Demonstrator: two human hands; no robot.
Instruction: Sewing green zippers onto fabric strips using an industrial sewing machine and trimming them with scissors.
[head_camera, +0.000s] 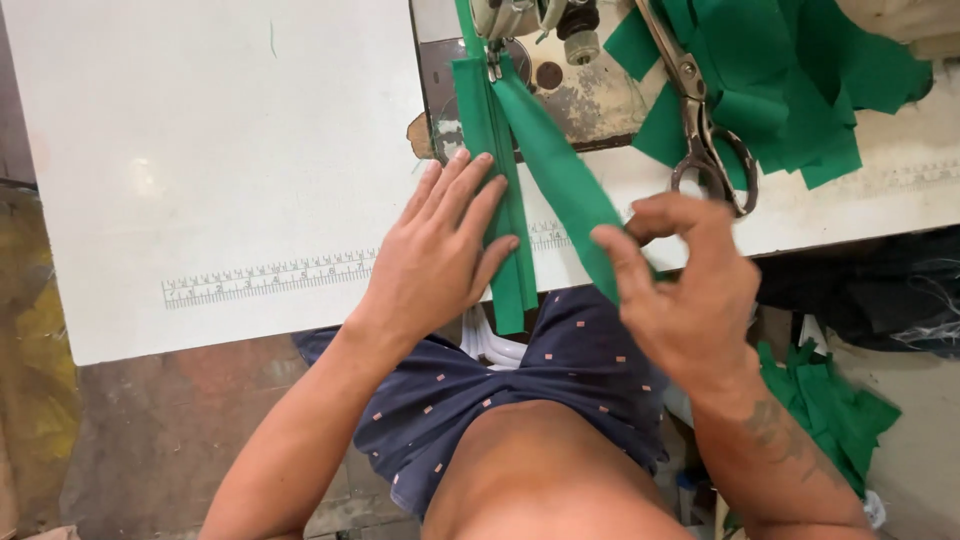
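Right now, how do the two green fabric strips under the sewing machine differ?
The left strip lies flat on the table, pressed down by the left hand. The right strip angles off diagonally and is lifted, pinched by the right hand. Both are the same green and meet at the machine's presser foot.

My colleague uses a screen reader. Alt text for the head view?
A left hand presses a green fabric strip flat on a white sewing table, while the right hand pinches a second green strip. Scissors lie on green fabric pieces.
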